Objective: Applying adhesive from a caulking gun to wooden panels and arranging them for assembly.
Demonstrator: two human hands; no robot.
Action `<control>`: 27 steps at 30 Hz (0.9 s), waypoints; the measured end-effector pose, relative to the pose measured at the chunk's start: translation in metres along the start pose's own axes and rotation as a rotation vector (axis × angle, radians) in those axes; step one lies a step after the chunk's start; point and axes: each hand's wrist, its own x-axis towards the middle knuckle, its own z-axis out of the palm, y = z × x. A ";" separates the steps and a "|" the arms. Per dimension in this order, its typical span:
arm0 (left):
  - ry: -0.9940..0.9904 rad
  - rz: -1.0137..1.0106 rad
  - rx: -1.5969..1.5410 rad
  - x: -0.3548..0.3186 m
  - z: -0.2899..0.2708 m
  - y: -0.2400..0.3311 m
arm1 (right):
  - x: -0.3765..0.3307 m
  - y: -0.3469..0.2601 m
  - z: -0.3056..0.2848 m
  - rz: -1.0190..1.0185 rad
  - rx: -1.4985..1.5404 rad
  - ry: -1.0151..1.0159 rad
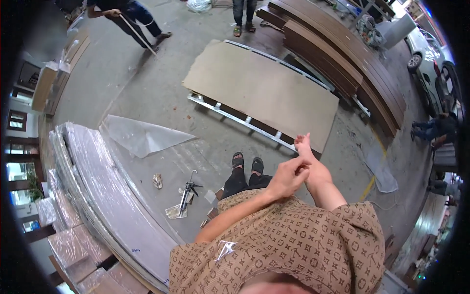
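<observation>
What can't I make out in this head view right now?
Head view: whether the left hand touches the right forearm; they overlap.
Head view: most of the pale frame, covered by the brown sheet.
Head view: upper body of the top-centre person, cut off by the upper edge.

We cannot see into the curled fingers of the left hand (pixel 289 179), which hides part of the right forearm (pixel 321 177) from us; the top edge leaves us one co-worker (pixel 142 12) without a head and a second person (pixel 238 17) as legs only; small things along the right rim blur
</observation>
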 end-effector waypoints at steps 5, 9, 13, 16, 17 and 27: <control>0.039 0.066 0.204 -0.005 -0.003 -0.028 | 0.002 -0.011 0.032 -0.009 -0.176 -0.189; -0.382 0.162 0.500 -0.009 0.017 -0.047 | 0.037 -0.037 0.066 0.116 0.615 0.440; -0.429 0.069 0.428 0.020 0.114 -0.057 | 0.068 -0.080 -0.036 -0.030 0.619 0.336; -0.435 0.073 0.478 0.023 0.120 -0.061 | 0.084 -0.090 -0.042 0.092 0.660 0.438; -0.449 0.046 0.501 0.023 0.121 -0.058 | 0.090 -0.090 -0.052 0.022 0.700 0.414; 0.051 0.053 0.576 -0.029 0.024 -0.122 | 0.098 -0.032 -0.027 -0.033 0.328 0.352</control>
